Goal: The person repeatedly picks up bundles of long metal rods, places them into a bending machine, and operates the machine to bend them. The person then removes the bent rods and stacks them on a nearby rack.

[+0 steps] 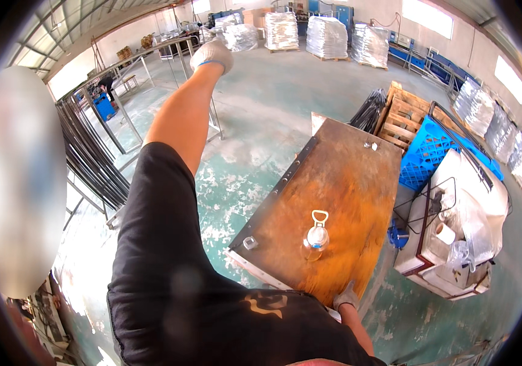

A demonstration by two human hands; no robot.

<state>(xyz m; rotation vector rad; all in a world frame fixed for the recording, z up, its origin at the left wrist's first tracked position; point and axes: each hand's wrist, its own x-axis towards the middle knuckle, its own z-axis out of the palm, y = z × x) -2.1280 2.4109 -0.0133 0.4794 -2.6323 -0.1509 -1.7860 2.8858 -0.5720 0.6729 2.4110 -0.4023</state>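
Left hand (212, 58) raised at 11 o'clock, right hand (346, 296) at 5 by the rusty bench (346, 165), both sets of fingers unclear; clear bottle (316, 238), 11 o'clock from the right hand, probably light, slippery, best gripped by its loop handle (319, 223).

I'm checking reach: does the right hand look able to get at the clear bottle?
Probably yes: the right hand is at the near edge of the brown table, with nothing visible between it and the bottle.

The shirt (206, 305) is black and short-sleeved and bears a curved tan print (265, 307). The left glove (211, 55) is off-white with a blue cuff edge (214, 61); the right glove (347, 297) is greyish.
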